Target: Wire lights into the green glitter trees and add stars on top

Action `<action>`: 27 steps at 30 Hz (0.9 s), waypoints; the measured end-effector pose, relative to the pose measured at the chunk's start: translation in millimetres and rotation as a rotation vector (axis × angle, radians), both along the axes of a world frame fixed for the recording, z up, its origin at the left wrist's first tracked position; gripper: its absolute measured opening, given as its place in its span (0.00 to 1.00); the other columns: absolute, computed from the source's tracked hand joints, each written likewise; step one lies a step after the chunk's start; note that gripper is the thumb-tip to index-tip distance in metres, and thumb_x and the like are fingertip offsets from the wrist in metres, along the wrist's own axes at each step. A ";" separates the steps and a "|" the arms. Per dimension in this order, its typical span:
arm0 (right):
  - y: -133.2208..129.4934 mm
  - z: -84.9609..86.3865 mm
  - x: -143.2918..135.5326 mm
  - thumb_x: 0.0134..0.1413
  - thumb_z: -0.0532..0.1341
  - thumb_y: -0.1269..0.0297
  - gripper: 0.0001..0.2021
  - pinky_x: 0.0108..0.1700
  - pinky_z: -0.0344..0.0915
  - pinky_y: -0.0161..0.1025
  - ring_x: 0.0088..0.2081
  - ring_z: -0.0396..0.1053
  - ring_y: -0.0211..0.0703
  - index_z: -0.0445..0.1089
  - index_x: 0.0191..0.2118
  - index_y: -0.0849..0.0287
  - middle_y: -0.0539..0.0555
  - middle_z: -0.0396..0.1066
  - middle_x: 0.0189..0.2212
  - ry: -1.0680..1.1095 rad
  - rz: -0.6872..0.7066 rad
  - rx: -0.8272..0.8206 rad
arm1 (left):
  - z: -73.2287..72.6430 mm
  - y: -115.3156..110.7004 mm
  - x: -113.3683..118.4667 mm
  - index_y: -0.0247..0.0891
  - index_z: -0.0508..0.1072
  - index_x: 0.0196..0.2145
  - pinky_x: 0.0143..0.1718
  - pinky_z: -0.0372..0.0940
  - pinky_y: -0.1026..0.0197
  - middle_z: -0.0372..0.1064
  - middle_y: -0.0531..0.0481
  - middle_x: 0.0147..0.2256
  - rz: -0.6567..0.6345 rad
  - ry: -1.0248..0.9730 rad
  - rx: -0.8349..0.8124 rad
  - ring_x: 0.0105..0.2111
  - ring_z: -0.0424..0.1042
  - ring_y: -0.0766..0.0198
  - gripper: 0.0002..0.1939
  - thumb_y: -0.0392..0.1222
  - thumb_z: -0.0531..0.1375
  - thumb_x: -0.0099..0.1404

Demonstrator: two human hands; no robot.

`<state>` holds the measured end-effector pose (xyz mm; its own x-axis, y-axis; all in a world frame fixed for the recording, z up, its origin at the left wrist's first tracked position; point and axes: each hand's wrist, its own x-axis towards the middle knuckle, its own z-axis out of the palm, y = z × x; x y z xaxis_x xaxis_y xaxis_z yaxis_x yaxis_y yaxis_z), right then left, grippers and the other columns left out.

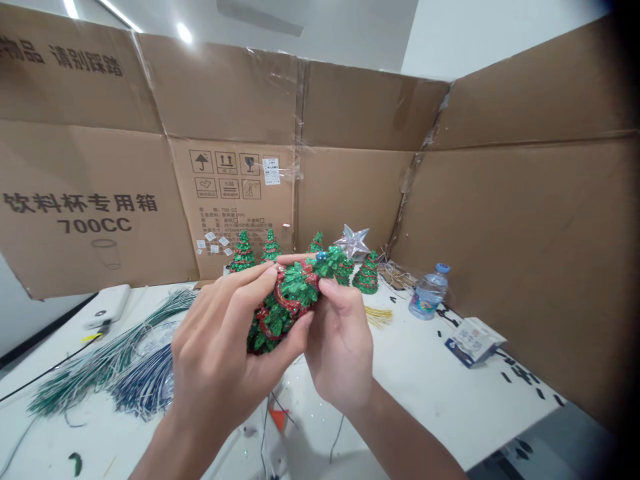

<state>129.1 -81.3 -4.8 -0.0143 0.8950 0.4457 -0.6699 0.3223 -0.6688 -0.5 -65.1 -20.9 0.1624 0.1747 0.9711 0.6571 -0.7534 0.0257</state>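
A small green glittery Christmas tree (299,283) with red garland lies tilted between my hands, its tip toward the upper right. My left hand (225,327) wraps round its wider lower part, thumb beneath and fingers over the top. Near the tip, my right hand (343,340) grips the tree from the right, its thumb pressed against the branches. A tiny blue ball (321,255) shows close to the tip, beside the right fingers. Part of the tree's base is hidden behind my left hand.
Several similar trees (367,275) stand behind, near a silver star (353,241). Green wires (125,343) and blue wires (145,381) lie left. A water bottle (429,293) and a small box (473,341) are right. Cardboard walls (355,193) enclose the white table (415,380).
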 end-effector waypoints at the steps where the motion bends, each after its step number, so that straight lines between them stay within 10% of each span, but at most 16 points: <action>1: 0.4 -0.4 -0.1 0.65 0.59 0.56 0.15 0.68 0.67 0.50 0.58 0.75 0.55 0.83 0.46 0.52 0.52 0.82 0.43 0.000 0.001 0.001 | 0.3 0.2 0.3 0.36 0.74 0.57 0.53 0.75 0.49 0.81 0.38 0.53 0.001 -0.001 -0.003 0.51 0.83 0.50 0.25 0.39 0.74 0.65; 27: 1.0 0.2 -0.6 0.61 0.61 0.54 0.12 0.68 0.67 0.55 0.59 0.74 0.59 0.79 0.43 0.50 0.53 0.82 0.41 0.023 0.008 -0.067 | -1.5 -0.1 0.0 0.39 0.72 0.57 0.52 0.75 0.48 0.81 0.39 0.52 -0.009 -0.014 -0.046 0.50 0.83 0.50 0.24 0.40 0.73 0.66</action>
